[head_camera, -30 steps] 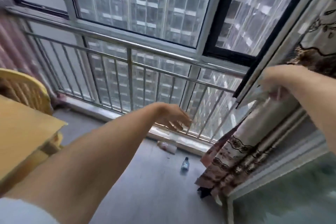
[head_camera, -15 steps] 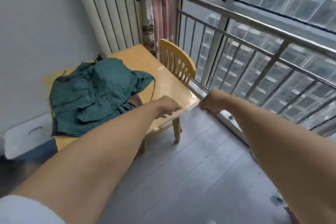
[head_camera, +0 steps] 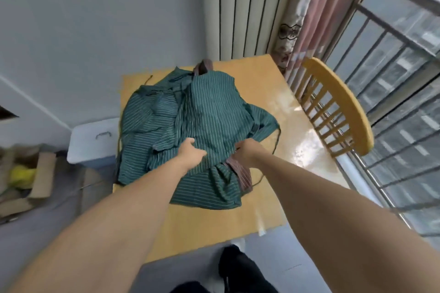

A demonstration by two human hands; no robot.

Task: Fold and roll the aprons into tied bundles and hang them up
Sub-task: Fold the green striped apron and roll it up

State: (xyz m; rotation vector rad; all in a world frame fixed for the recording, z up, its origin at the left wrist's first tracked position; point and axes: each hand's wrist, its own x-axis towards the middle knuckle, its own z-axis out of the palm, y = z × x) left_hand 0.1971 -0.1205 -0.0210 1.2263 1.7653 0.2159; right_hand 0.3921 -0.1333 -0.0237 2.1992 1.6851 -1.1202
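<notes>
The left hand [head_camera: 191,153] has its fingers curled into the green striped apron [head_camera: 204,126], bunching it. The right hand [head_camera: 246,150] seems to pinch the cloth too, but its fingers are partly hidden. The apron lies heaped on the yellow table [head_camera: 273,93]. It looks soft, light and floppy, so holding an edge or corner should work best.
</notes>
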